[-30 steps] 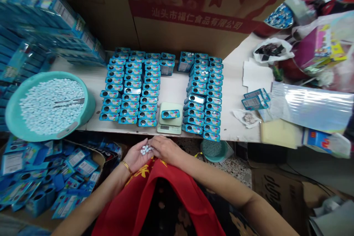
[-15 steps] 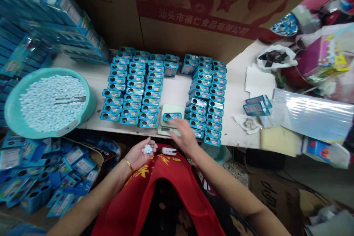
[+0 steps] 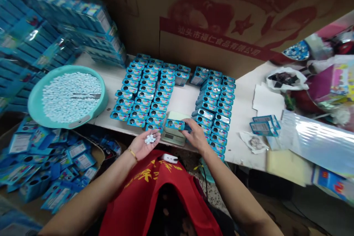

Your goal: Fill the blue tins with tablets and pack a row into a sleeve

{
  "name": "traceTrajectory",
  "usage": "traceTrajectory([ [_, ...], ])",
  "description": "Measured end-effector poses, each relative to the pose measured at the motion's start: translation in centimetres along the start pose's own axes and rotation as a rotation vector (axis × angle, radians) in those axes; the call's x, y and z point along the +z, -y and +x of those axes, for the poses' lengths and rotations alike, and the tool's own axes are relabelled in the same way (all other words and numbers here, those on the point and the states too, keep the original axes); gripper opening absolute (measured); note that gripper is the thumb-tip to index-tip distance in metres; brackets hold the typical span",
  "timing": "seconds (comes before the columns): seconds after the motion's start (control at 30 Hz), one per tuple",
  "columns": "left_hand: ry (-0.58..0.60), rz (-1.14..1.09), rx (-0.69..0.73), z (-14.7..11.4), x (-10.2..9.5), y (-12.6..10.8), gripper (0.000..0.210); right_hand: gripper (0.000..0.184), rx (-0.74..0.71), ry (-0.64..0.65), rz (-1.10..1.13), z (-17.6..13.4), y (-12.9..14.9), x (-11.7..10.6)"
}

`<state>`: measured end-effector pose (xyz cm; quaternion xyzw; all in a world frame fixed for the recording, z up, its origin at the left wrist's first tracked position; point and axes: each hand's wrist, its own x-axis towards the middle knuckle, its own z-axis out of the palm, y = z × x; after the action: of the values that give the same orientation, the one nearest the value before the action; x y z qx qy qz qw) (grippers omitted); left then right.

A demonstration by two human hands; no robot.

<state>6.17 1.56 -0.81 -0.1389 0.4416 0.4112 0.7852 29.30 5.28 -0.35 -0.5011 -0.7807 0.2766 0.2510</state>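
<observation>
My left hand point(image 3: 143, 145) is turned palm up, its fingers slightly curled around a small heap of pale candies point(image 3: 150, 139). My right hand point(image 3: 197, 132) grips the right end of a small blue box point(image 3: 174, 124) between thumb and fingers. That box is over a pale green weighing scale point(image 3: 173, 139); whether it rests on the plate or is slightly raised, I cannot tell. A dark round hole shows in its top. Rows of like blue boxes stand left point(image 3: 141, 105) and right point(image 3: 218, 125) of the scale.
A turquoise basin point(image 3: 104, 99) full of pale candies, with tongs point(image 3: 85, 96) lying in it, stands at the left. Below it a carton holds loose blue boxes point(image 3: 63, 162). A big cardboard carton point(image 3: 210, 40) walls off the back. Two blue boxes point(image 3: 262, 127) lie at the right.
My right hand has moved from above the front of the scale to the box's right end and now grips it. My left palm has opened out more. The view has shifted.
</observation>
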Motion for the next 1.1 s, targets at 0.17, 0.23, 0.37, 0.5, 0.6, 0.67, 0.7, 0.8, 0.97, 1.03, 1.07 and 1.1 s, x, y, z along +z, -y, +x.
traceTrajectory([
  [0.17,0.089,-0.047,0.046,2.2,3.0,0.5,0.017,0.040,-0.293,0.088,-0.336,0.6,6.0,-3.6],
  [0.23,0.101,-0.057,0.062,3.0,4.1,0.5,0.016,0.039,-0.353,0.134,-0.458,0.9,6.8,-3.8],
  [0.37,0.105,-0.043,0.060,3.8,5.3,0.7,0.017,0.036,-0.368,0.131,-0.598,0.8,6.7,-3.3],
  [0.5,0.099,-0.020,0.047,3.8,5.6,0.9,0.018,0.036,-0.388,0.134,-0.652,0.4,6.5,-3.2],
  [0.6,0.057,-0.041,0.054,3.7,5.7,1.0,0.018,0.034,-0.377,0.116,-0.673,0.2,6.2,-3.2],
  [0.67,0.043,-0.047,0.050,3.7,5.8,1.1,0.017,0.035,-0.362,0.103,-0.674,-0.1,6.2,-3.3],
  [0.7,0.046,-0.043,0.047,3.7,5.9,1.1,0.017,0.035,-0.362,0.103,-0.670,-0.2,6.3,-3.4],
  [0.8,0.064,-0.022,0.035,3.9,6.2,1.3,0.017,0.036,-0.362,0.117,-0.650,-0.4,6.6,-3.5],
  [0.97,0.040,-0.036,0.040,4.3,6.5,1.5,0.014,0.035,-0.212,0.041,-0.470,-0.5,5.0,-3.9],
  [1.03,0.051,-0.039,0.039,4.4,6.2,1.2,0.013,0.033,-0.116,-0.010,-0.304,-0.6,3.7,-3.8],
  [1.07,0.054,-0.046,0.036,4.4,5.9,0.9,0.013,0.032,-0.063,-0.042,-0.219,-0.6,2.9,-3.7],
  [1.1,0.056,-0.053,0.033,4.2,5.6,0.6,0.013,0.032,-0.006,-0.065,-0.138,-0.6,2.2,-3.3],
])
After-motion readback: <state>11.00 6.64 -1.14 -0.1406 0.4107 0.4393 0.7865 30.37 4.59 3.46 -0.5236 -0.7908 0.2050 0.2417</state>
